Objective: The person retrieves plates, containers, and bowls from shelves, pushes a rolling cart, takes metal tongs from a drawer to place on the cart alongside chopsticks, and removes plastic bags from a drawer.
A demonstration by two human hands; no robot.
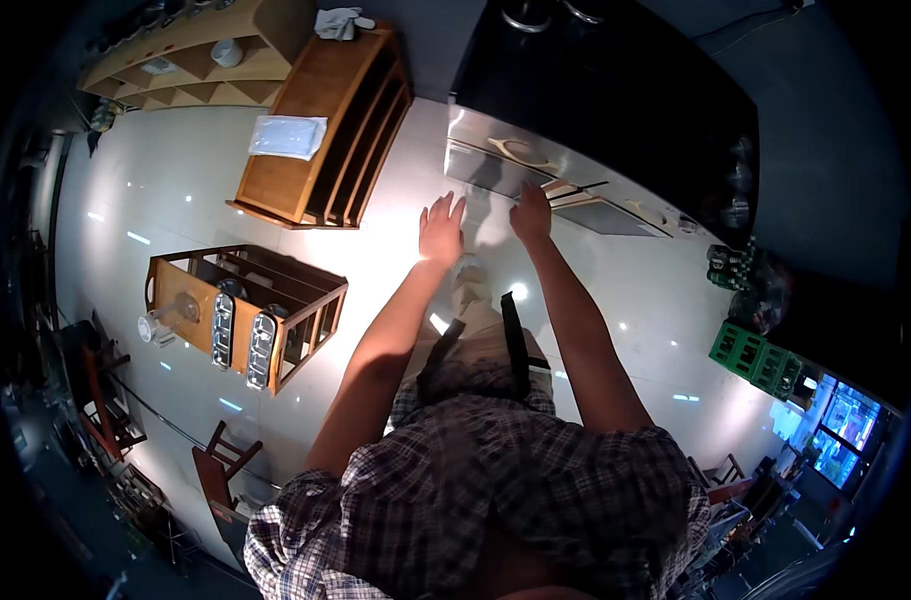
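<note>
My left hand (442, 230) is held out over the floor with its fingers spread, holding nothing. Close by on its right, my right hand (532, 212) has its fingers curled in, right at the left edge of an open cabinet door (608, 216). Whether those fingers grip the edge or only rest beside it is hard to make out. The door stands out from the front of a long cabinet (481, 140) with a glossy black top (586, 95). Round pale handles show on that front.
Left of me stand a wooden shelf cart (281, 195) with a white packet (288, 137) on it, and a smaller cart (244, 350) carrying metal trays and a clear container. Green crates (756, 358) sit on the right. Chairs stand behind on the left.
</note>
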